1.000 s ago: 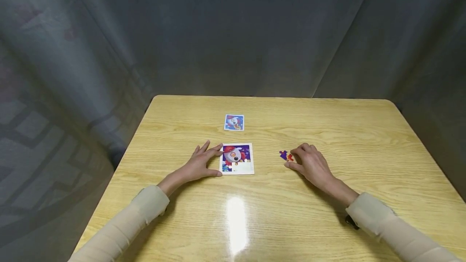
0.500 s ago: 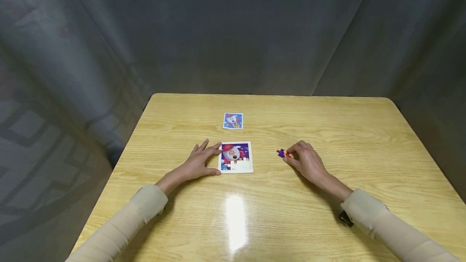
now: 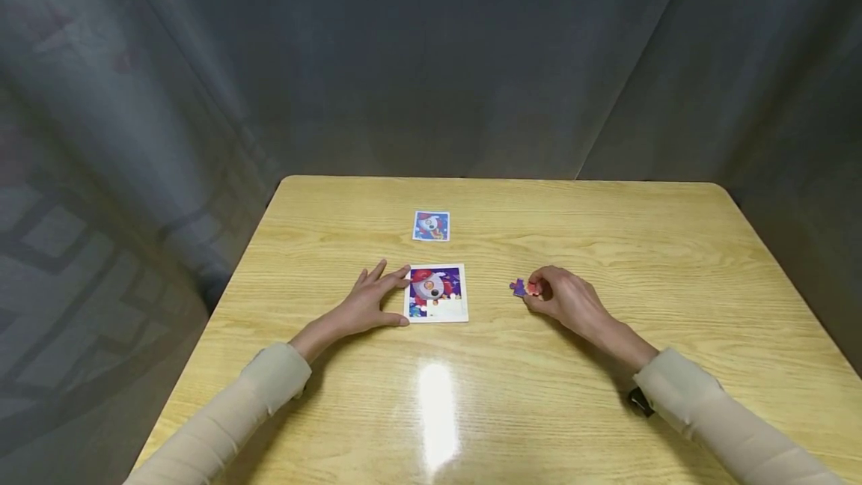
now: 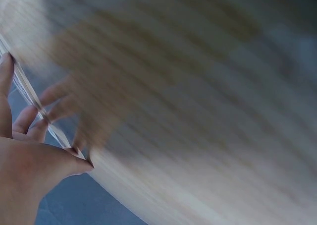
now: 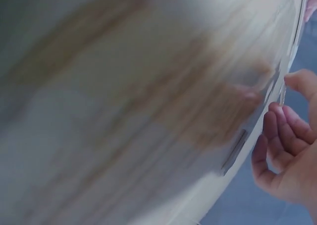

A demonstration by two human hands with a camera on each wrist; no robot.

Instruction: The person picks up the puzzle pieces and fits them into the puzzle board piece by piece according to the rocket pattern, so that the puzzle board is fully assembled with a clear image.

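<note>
In the head view a square puzzle board [image 3: 446,310] with a white border lies on the table, its lower right part bare and the rest showing a grey-white cartoon animal on purple. My left hand [image 3: 364,307] rests spread at its left side, thumb and fingertips on the edge. To the right of the board, my right hand [image 3: 569,302] pinches a red-orange puzzle piece [image 3: 533,289] between thumb and fingers. Beside it is a purple puzzle piece [image 3: 517,287]. The right wrist view shows a thin piece [image 5: 283,94] edge-on between thumb and fingertips.
A small picture card [image 3: 431,225] of the same cartoon animal lies behind the board. The wooden table [image 3: 323,208] has rounded far corners and shows a bright reflection in front. Grey curtains [image 3: 431,58] hang behind and at both sides.
My right hand has moved slightly left, its thumb and fingers closing on the red-orange piece. The purple piece has shifted a little left. My left hand stays at the board.
</note>
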